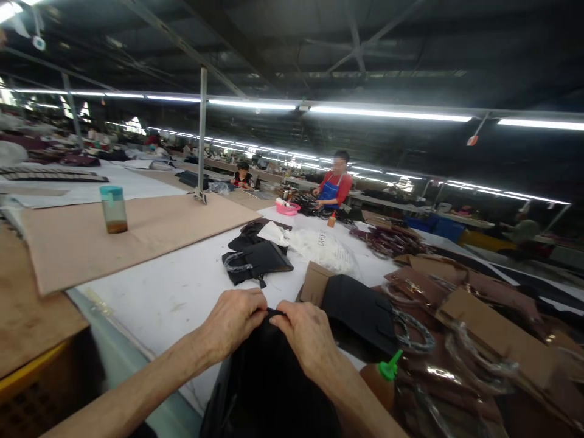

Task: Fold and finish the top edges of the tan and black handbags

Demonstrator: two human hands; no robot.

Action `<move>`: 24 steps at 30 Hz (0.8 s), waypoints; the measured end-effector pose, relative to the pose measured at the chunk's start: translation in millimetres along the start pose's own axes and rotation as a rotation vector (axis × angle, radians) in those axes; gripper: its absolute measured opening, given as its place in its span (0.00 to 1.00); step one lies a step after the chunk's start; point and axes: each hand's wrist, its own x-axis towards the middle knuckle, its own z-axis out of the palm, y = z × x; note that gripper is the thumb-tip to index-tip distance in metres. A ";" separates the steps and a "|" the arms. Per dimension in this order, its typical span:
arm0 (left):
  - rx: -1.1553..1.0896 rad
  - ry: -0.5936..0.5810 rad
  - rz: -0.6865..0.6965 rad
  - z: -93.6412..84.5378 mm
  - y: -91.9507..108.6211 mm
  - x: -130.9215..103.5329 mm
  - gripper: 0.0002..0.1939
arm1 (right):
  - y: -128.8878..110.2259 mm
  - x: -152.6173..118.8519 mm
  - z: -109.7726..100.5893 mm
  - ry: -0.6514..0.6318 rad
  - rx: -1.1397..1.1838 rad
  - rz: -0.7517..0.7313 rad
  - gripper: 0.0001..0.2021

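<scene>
A black bag [274, 383] stands at the table's near edge, its lower part running out of the picture. Both my hands pinch its top edge close together. My left hand [235, 319] has thumb and fingers closed on the rim from the left. From the right, my right hand [306, 331] grips the same rim with the thumb on the near side. Just beyond lies a black handbag [260, 261] with a plastic-wrapped handle. Another black bag [358, 310] lies to the right of my right hand, beside a glue bottle [381, 380] with a green nozzle.
Brown handbags [497, 334] with wrapped handles pile up on the right. A white plastic bag [323, 249] lies mid-table. On the left, a tan board [137, 237] carries a teal-lidded bottle [114, 210]. A co-worker [335, 185] in a blue apron stands across the table near a pink basket [287, 208].
</scene>
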 end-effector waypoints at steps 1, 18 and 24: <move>-0.011 0.009 0.008 0.3 -0.7 -0.3 0.08 | -0.3 0.7 -0.5 -0.008 -0.010 0.001 0.09; 0.005 0.010 -0.050 1.4 1.0 2.0 0.05 | -1.1 4.1 -2.0 -0.034 0.114 0.032 0.08; -0.016 -0.001 -0.085 -0.6 1.6 3.0 0.05 | -1.2 4.4 0.4 0.002 0.319 0.075 0.05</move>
